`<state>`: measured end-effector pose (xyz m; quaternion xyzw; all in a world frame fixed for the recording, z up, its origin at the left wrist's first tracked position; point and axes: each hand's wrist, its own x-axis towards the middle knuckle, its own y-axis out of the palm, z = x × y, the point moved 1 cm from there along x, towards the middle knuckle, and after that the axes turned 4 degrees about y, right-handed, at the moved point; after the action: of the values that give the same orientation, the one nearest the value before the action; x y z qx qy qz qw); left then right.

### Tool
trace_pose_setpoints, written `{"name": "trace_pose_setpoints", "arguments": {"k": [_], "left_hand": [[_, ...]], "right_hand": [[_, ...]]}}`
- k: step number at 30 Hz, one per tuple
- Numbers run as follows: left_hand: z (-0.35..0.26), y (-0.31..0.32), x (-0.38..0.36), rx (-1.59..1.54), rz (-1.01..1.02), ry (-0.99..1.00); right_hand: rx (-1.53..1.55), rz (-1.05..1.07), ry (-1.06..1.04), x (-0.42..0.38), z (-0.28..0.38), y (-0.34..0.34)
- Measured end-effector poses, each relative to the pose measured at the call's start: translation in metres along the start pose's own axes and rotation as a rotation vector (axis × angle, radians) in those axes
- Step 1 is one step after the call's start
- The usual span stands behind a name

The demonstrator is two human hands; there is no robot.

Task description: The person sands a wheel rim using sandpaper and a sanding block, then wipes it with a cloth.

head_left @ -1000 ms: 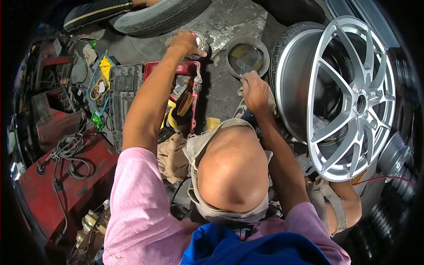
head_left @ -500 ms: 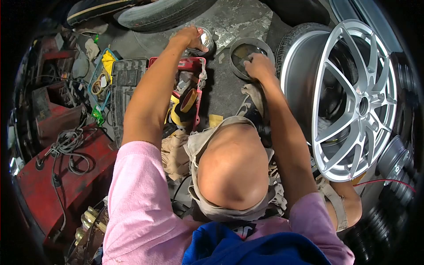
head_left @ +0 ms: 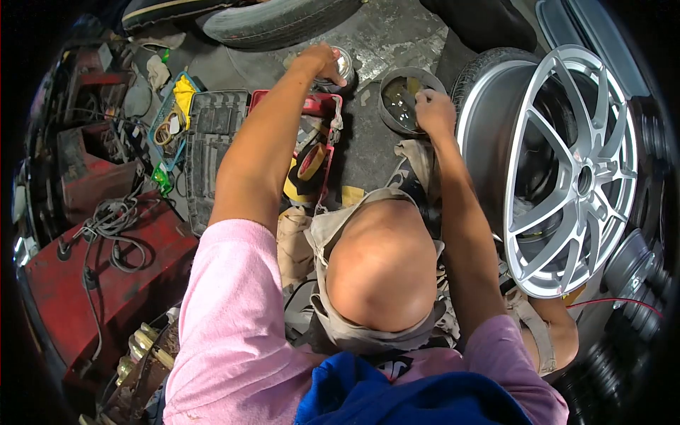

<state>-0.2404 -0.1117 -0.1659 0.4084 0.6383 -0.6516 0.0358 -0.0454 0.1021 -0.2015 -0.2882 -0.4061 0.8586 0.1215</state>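
Observation:
My left hand (head_left: pixel 320 62) curls around the near left side of a round can-like object with a shiny silvery top (head_left: pixel 344 65), thumb against its side. My right hand (head_left: pixel 434 112) is at the right side of a round grey bowl (head_left: pixel 384 106). Its fingers are bent together over the rim; whatever they hold, if anything, is hidden. Inside the bowl lies dark, glinting liquid (head_left: pixel 398 101), with a yellowish-green patch near the far side.
A silver spoked wheel rim (head_left: pixel 535 205) stands close on my right. An open red toolbox (head_left: pixel 333 106) with tape rolls sits below my left forearm. A tyre (head_left: pixel 276 25) lies ahead. A red metal box (head_left: pixel 134 241) with a coiled cable is on the left.
My right hand has moved from over the bowl's inside to its right rim, exposing more of the liquid. My left hand stays at the silvery-topped object. The view has shifted slightly.

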Motion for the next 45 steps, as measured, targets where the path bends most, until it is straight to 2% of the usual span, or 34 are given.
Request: {"name": "trace_pose_setpoints", "arguments": {"k": [2, 4, 6, 11, 13, 14, 17, 19, 23, 25, 26, 28, 30, 32, 34, 35, 36, 37, 39, 40, 41, 42, 43, 45], "left_hand": [[-0.002, -0.002, -0.001, 0.032, 0.011, -0.037], [0.000, -0.002, 0.003, -0.003, 0.084, -0.052], [-0.004, -0.004, 0.001, 0.014, 0.096, -0.050], [-0.003, -0.002, 0.001, 0.073, 0.054, -0.037], [-0.006, -0.005, -0.002, 0.071, 0.066, -0.050], [-0.008, -0.006, -0.003, 0.071, 0.071, -0.055], [-0.005, -0.004, 0.000, 0.060, 0.085, -0.069], [0.001, 0.002, 0.005, -0.009, 0.015, -0.085], [0.000, 0.002, 0.005, -0.047, 0.029, -0.139], [0.001, 0.003, 0.005, -0.050, 0.013, -0.104], [0.001, 0.004, 0.004, -0.051, 0.008, -0.089], [0.004, 0.007, 0.003, -0.009, 0.021, -0.020], [0.014, 0.016, 0.005, -0.003, 0.016, 0.048], [0.032, 0.039, 0.026, -0.077, -0.151, -0.020], [0.004, 0.030, -0.009, -0.012, -0.142, 0.016], [-0.005, 0.030, -0.018, -0.049, -0.394, 0.055], [-0.017, 0.031, -0.029, -0.091, -0.644, 0.098], [-0.034, 0.032, -0.048, -0.093, -0.880, 0.259], [-0.076, 0.035, -0.088, -0.231, -0.857, 0.418], [-0.106, 0.046, -0.111, -0.464, -0.755, 0.434], [-0.120, 0.069, -0.117, -0.481, -0.656, 0.584], [-0.134, 0.090, -0.126, -0.341, -0.488, 0.642], [-0.145, 0.112, -0.132, -0.369, -0.356, 0.618], [-0.160, 0.152, -0.130, -0.421, -0.308, 0.656]], "right_hand": [[0.255, -0.275, 0.047, -0.020, 0.007, -0.017], [0.311, -0.310, 0.049, -0.028, 0.008, -0.023], [0.694, -0.240, 0.152, -0.028, 0.000, -0.014], [0.733, -0.278, 0.090, -0.025, -0.015, 0.000], [0.508, -0.295, -0.069, -0.016, -0.027, 0.009], [0.509, -0.294, -0.069, -0.014, -0.031, 0.013], [0.664, -0.193, -0.057, -0.014, -0.033, 0.017], [0.954, -0.072, -0.016, -0.021, -0.032, 0.015], [1.025, 0.036, -0.015, -0.027, -0.033, 0.008], [1.070, 0.181, 0.077, -0.031, -0.035, 0.002], [1.071, 0.174, 0.080, -0.035, -0.036, 0.001], [1.372, 0.196, 0.210, -0.050, -0.022, -0.008], [1.425, 0.283, 0.158, -0.059, -0.018, -0.020], [1.228, 0.113, 0.122, -0.065, -0.014, -0.022], [1.131, 0.049, 0.119, -0.072, -0.018, -0.021], [1.029, -0.003, 0.113, -0.076, -0.019, -0.022], [1.058, -0.065, 0.119, -0.084, -0.014, -0.023], [1.051, -0.080, 0.102, -0.091, -0.015, -0.021], [1.015, -0.125, 0.129, -0.105, -0.022, -0.018], [0.986, -0.144, 0.170, -0.114, -0.026, -0.017], [0.876, -0.208, 0.133, -0.122, -0.032, -0.015], [0.793, -0.277, 0.088, -0.131, -0.041, -0.013], [0.688, -0.252, 0.111, -0.143, -0.051, -0.016], [0.586, -0.233, 0.134, -0.174, -0.069, -0.021]]}}
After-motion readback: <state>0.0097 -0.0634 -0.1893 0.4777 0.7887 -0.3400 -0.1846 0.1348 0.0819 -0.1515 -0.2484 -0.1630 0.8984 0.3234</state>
